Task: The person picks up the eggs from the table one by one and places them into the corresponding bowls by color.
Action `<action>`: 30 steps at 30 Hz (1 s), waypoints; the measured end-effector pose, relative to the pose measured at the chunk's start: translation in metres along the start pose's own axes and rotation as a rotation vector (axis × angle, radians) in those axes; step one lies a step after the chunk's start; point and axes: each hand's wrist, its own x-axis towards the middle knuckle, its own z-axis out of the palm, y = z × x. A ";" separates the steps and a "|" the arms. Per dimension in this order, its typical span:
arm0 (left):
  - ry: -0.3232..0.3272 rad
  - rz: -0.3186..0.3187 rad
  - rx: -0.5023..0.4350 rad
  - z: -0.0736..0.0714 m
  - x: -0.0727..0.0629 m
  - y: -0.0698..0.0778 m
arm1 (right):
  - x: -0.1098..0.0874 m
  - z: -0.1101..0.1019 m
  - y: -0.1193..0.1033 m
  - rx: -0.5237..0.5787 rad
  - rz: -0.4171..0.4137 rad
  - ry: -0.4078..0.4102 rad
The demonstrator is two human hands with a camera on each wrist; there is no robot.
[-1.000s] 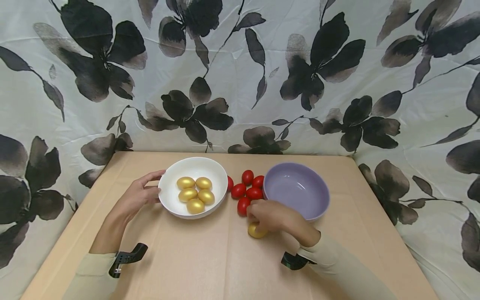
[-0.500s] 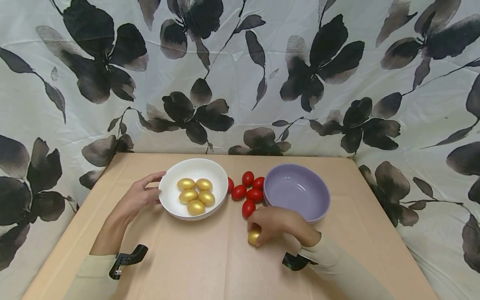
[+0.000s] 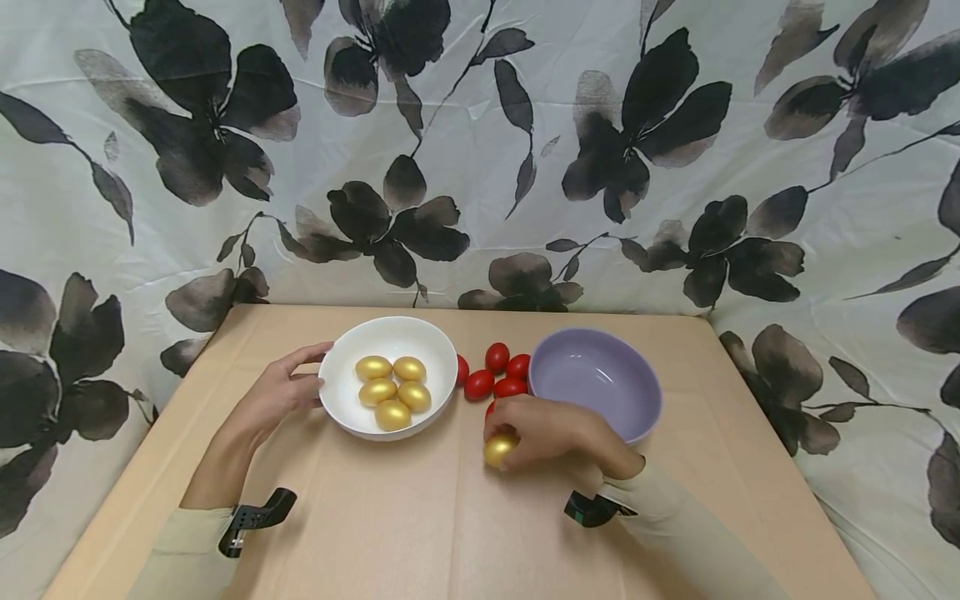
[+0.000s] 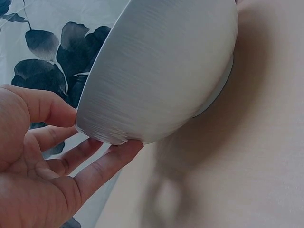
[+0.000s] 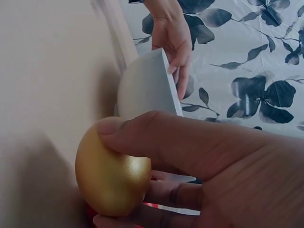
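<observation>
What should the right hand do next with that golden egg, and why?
Probably carry the held egg leftward to the white bowl: the right hand pinches that egg, and five similar golden eggs lie inside. The left hand holds the bowl's edge.

The head camera looks forward and down at the white bowl. From close by, the left wrist camera faces the bowl's outside; the right wrist camera, farther off, shares bowl and left hand.
</observation>
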 end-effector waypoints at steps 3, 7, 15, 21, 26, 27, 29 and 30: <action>-0.001 -0.003 -0.005 0.001 -0.001 0.000 | 0.002 -0.003 0.001 0.035 -0.011 0.015; -0.004 0.002 -0.008 0.001 -0.001 0.001 | 0.006 -0.009 0.001 0.074 -0.042 0.065; 0.004 0.000 0.002 0.000 0.001 0.000 | 0.019 -0.023 -0.002 0.082 -0.077 0.164; 0.003 0.005 -0.004 0.000 0.002 -0.001 | 0.026 -0.033 -0.008 0.103 -0.083 0.194; 0.003 0.003 -0.008 0.000 0.002 -0.001 | 0.034 -0.039 -0.009 0.074 -0.115 0.232; 0.003 0.002 -0.008 0.000 0.002 -0.001 | 0.036 -0.040 -0.009 0.064 -0.121 0.241; 0.004 0.001 -0.008 0.000 0.002 -0.002 | 0.039 -0.043 -0.009 0.051 -0.133 0.258; 0.004 0.000 -0.007 0.000 0.002 -0.002 | 0.040 -0.044 -0.010 0.046 -0.140 0.265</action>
